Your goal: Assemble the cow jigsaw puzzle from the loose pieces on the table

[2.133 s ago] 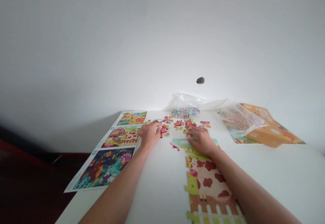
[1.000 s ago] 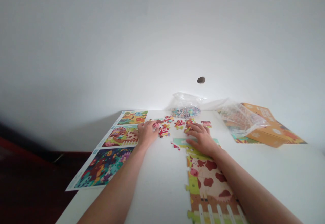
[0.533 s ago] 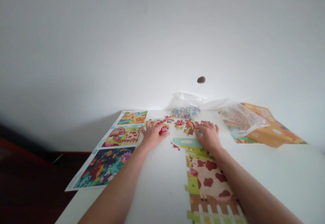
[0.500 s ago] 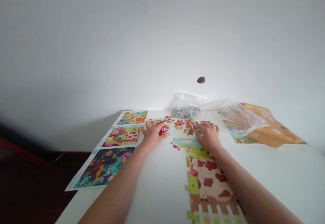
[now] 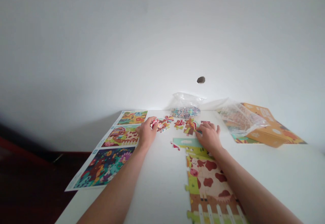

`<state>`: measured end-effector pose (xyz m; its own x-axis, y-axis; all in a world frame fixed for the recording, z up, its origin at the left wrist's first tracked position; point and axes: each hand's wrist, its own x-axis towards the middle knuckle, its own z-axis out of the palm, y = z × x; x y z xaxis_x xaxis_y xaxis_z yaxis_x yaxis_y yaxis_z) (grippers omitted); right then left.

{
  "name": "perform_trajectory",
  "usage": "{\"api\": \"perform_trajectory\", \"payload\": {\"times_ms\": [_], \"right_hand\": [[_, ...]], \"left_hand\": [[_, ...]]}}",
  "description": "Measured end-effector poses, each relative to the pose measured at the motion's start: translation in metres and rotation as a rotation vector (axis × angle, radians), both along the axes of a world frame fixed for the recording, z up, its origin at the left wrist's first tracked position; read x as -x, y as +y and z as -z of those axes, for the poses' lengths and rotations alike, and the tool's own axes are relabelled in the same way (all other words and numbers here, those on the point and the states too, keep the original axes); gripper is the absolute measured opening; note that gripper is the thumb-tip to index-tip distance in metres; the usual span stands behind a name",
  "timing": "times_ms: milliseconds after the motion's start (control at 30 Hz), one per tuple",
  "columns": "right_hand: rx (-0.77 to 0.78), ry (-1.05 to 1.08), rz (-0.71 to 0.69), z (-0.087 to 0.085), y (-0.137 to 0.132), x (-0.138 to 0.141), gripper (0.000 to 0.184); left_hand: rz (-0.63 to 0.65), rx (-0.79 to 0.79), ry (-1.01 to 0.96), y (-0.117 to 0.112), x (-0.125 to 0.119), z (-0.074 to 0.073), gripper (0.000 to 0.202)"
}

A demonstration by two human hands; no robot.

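Note:
My left hand point(image 5: 147, 131) pinches a red puzzle piece point(image 5: 154, 123) with white lines, held tilted at the left end of the loose puzzle pieces point(image 5: 189, 126). My right hand point(image 5: 209, 133) lies at the right end of those pieces, fingers bent but apart, its fingertips touching the pieces' edge. Below it, partly covered by my right forearm, is a joined puzzle section point(image 5: 207, 175) with a spotted cow and a white fence. A small red and white piece point(image 5: 175, 146) sits against that section's upper left corner.
At the left lies a picture sheet point(image 5: 119, 149) with three scenes. A clear bag of pieces point(image 5: 186, 108) stands against the wall. On the right, another plastic bag point(image 5: 241, 119) rests partly over an orange box point(image 5: 266, 129). The white table point(image 5: 154, 190) meets the wall at the back.
My left hand has moved slightly left and turned, lifting the red piece and uncovering several loose pieces beside it. My right hand is nearly still.

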<state>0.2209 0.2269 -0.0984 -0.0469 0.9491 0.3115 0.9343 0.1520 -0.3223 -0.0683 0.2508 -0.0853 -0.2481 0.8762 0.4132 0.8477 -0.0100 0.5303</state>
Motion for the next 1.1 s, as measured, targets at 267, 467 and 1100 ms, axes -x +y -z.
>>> {"api": "perform_trajectory", "payload": {"times_ms": [267, 467, 1100], "right_hand": [[0.002, -0.001, -0.015, 0.001, 0.000, 0.000, 0.025], [0.003, 0.016, 0.002, 0.005, 0.001, 0.000, 0.026], [0.069, 0.094, 0.077, 0.002, 0.004, -0.009, 0.045]], "left_hand": [[-0.156, 0.081, -0.027, 0.003, 0.006, 0.004, 0.028], [-0.013, 0.079, -0.109, 0.007, 0.006, 0.012, 0.036], [0.170, 0.141, 0.220, 0.005, 0.001, 0.024, 0.028]]}}
